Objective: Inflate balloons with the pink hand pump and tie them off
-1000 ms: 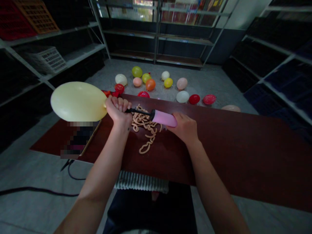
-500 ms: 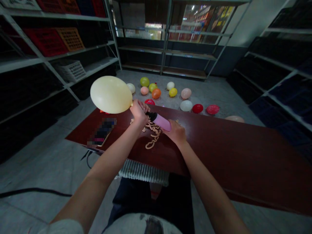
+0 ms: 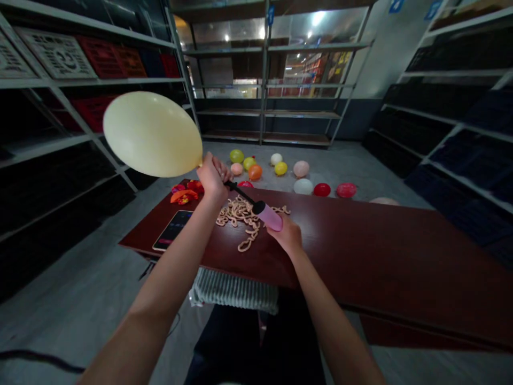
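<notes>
Clasping pump (image 3: pixel 269 217), right arm (image 3: pixel 320 299) outstretched

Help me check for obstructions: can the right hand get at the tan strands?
Probably yes: the tan strands lie close by, nothing else blocking, though the right hand holds the pink pump and may need to release it.

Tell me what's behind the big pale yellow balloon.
Behind the balloon stands a rack, with a red crate showing past the balloon's left edge. Whatever the balloon covers cannot be seen.
</notes>
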Tool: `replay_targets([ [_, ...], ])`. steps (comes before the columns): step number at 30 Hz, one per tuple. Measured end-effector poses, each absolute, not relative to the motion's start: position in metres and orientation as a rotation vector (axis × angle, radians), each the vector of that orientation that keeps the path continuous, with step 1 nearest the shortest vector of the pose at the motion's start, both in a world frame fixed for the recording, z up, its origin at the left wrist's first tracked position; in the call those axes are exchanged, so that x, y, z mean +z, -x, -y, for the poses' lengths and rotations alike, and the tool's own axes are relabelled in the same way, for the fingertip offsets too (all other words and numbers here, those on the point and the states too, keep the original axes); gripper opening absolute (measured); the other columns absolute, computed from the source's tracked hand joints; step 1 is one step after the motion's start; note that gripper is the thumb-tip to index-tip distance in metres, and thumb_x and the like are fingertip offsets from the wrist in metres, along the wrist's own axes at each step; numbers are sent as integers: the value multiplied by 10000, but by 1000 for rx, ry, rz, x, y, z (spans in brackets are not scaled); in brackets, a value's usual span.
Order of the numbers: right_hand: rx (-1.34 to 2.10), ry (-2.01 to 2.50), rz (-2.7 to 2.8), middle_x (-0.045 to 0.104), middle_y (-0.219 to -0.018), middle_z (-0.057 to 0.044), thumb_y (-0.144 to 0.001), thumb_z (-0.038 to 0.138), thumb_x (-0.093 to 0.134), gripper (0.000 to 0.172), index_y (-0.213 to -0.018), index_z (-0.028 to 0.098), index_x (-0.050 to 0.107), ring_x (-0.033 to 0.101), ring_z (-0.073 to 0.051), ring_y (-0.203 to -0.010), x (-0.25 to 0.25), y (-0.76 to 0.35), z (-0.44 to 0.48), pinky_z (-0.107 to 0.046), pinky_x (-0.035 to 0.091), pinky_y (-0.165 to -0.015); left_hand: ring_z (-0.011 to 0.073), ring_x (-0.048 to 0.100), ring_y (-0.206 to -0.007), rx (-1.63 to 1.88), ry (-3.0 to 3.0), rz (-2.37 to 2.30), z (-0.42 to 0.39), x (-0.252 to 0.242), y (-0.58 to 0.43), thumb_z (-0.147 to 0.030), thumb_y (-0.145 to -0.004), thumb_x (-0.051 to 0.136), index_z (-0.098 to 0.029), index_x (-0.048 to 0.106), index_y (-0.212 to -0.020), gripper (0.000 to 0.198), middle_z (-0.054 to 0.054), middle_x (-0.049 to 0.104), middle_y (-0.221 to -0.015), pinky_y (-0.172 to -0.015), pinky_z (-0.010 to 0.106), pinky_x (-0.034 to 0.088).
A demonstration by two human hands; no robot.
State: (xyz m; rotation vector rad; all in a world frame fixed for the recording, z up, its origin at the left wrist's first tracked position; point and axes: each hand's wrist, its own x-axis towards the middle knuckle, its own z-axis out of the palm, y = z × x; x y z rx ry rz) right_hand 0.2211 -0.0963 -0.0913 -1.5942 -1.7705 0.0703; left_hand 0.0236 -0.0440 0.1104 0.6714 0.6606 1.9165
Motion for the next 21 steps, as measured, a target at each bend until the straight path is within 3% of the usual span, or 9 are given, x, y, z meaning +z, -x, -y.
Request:
replay_targets([
  [10, 57, 1753, 1568, 774, -916, -54, -769, 450, 728, 364, -1061, 237, 675, 746, -257, -810, -95, -227, 96, -311, 518, -683, 90, 243, -249, 1765, -670, -711, 31, 44, -121, -217, -965, 452, -223, 280, -502, 494, -70, 238, -352, -309, 214, 219],
  [21, 33, 1569, 1760, 775, -1103, -57, -799, 419, 751, 434, -1191, 256, 658, 746, -246, -979, -86, -220, 97, -318, 557, -801, 87, 234, -276, 1854, -518, -726, 39, 78, -50, -185, -943, 467, -217, 247, -539, 461, -79, 234, -386, -343, 219, 223],
])
